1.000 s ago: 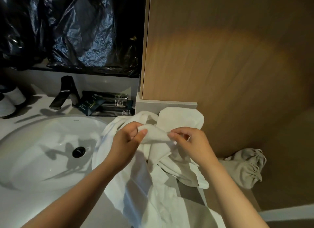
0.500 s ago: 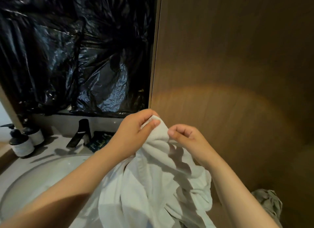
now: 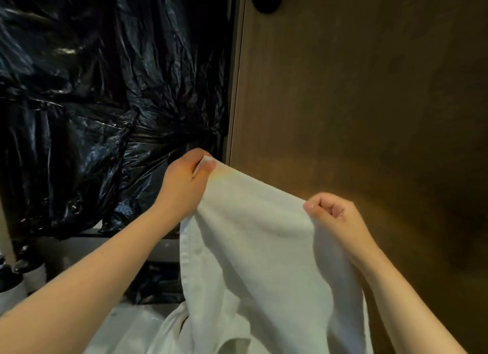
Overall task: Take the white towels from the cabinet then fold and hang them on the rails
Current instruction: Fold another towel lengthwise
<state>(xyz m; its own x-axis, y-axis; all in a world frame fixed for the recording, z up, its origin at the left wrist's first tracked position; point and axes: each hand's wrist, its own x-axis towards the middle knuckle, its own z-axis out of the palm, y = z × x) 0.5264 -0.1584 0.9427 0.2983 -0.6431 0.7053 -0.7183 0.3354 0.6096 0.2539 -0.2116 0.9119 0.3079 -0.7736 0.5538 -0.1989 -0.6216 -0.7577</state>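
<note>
The white towel is held up at the centre of the frame, its top edge pinched at one end by the left hand and gripped at the other, lower right, by the right hand, the rest hanging bunched toward the bottom. For a clean fold, the edge is best levelled and drawn taut before the corners are brought together.

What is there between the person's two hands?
In the head view, the top edge of a white towel spans from the left hand to the right hand; both pinch it.
</note>
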